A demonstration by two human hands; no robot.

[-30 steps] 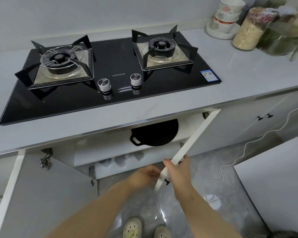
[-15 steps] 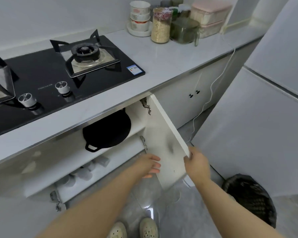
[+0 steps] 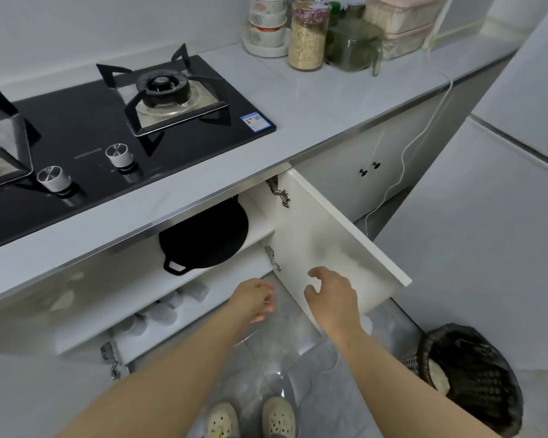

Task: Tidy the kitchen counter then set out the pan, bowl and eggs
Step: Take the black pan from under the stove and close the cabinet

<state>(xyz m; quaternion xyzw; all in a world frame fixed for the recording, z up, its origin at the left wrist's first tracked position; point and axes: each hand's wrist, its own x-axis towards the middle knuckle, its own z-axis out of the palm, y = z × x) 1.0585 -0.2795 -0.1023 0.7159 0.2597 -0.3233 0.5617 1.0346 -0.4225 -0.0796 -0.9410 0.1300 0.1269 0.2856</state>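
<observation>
Reach: up, left and inward

The black round pan [image 3: 204, 238] lies on the upper white shelf [image 3: 258, 230] of the open cupboard beneath the pale grey counter [image 3: 314, 96], above and to the left of both hands. Its loop handle [image 3: 174, 267] sits at the shelf's front edge, so the pan's line from handle to far rim runs back into the cupboard and a little rightward. The left hand [image 3: 255, 300] is the nearer, below and right of the handle, with its fingers loosely curled and nothing in them. The right hand [image 3: 332, 298] hangs before the inner face of the white cupboard door [image 3: 339, 235], fingers spread and relaxed, also holding nothing. I judge the left hand better placed to take the handle. Half a second back the right hand gripped the door's outer edge. It has since let go and come inward, while the left hand sits much where it was. No eggs are in view.
</observation>
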